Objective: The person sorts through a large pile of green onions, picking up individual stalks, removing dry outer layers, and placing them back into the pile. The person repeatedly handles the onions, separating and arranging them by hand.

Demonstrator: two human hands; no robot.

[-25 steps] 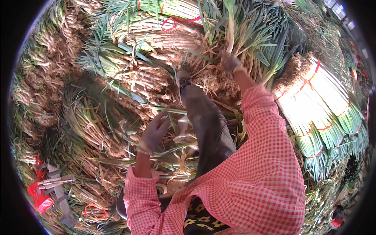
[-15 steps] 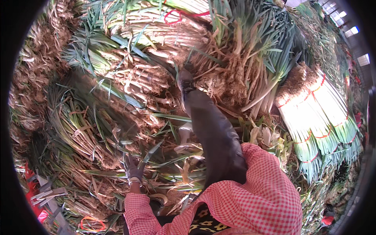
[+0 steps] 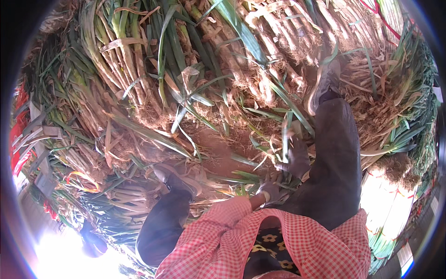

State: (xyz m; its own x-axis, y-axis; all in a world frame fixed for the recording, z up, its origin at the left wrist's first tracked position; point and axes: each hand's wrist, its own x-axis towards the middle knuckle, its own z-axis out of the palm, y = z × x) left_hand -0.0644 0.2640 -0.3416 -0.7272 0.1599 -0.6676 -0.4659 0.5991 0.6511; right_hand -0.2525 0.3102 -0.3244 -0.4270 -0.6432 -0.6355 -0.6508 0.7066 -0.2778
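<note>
Beside my right shin, my right hand (image 3: 298, 157), in a dark glove, is blurred by motion. Its fingers appear closed around an upright green onion stalk (image 3: 285, 142), which is smeared too. My left hand (image 3: 271, 188), also gloved and with a light band at the wrist, is just below and left of it. The left fingers are spread over loose green leaves (image 3: 244, 177), with nothing visibly gripped. Ahead and to the left lies a big heap of untrimmed green onions (image 3: 130, 79), roots toward me.
My right shoe (image 3: 325, 83) and left shoe (image 3: 163, 173) stand among the onions. Cleaned white bundles (image 3: 388, 195) lie at the right. Orange ties (image 3: 83, 182) are at the left, and a red tie (image 3: 385, 21) is at the far right. Bare soil (image 3: 216, 144) shows ahead.
The view has swung left. My left hand has come from the onion pile to near my right shin. My right hand, hidden behind the leg before, now shows.
</note>
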